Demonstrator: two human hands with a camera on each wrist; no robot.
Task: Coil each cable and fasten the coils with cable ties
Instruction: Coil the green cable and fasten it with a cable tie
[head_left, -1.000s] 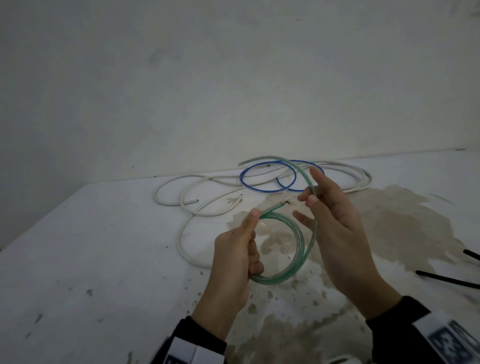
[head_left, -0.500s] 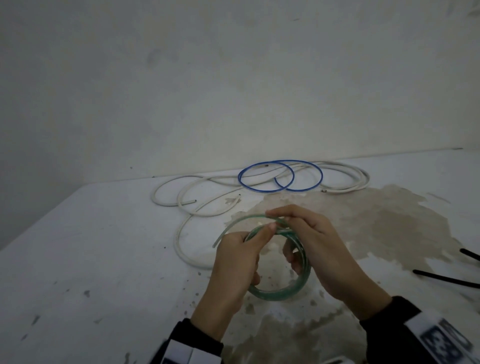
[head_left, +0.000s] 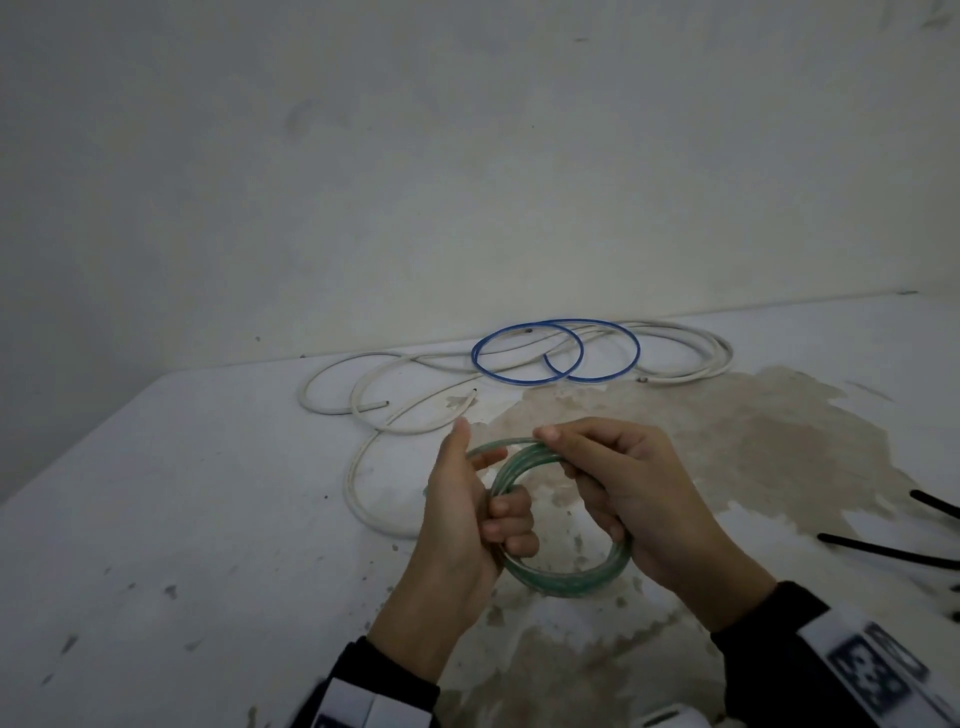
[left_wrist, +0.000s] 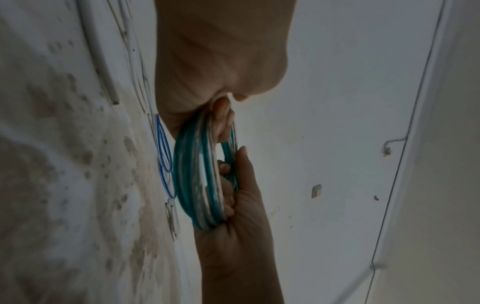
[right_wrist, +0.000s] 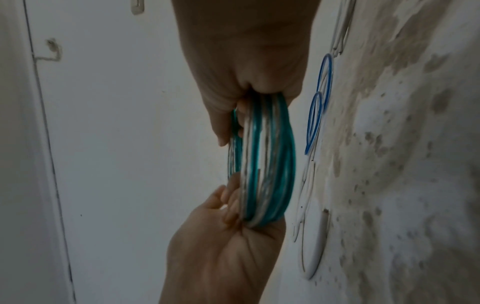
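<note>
Green cable coil (head_left: 566, 577): both hands are gripping it above the tabletop (head_left: 182, 519). Left hand (head_left: 462, 530) is curling fingers through; right hand (head_left: 634, 499) is pinching the top, seemingly the loose end.

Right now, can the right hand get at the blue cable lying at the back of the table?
Probably not at once. The path to the blue cable looks free, with only bare table between, but the right hand is gripping the green cable coil together with the left hand, so it must let go first.

Both hands (head_left: 545, 514) raised close together, fingers curled.
</note>
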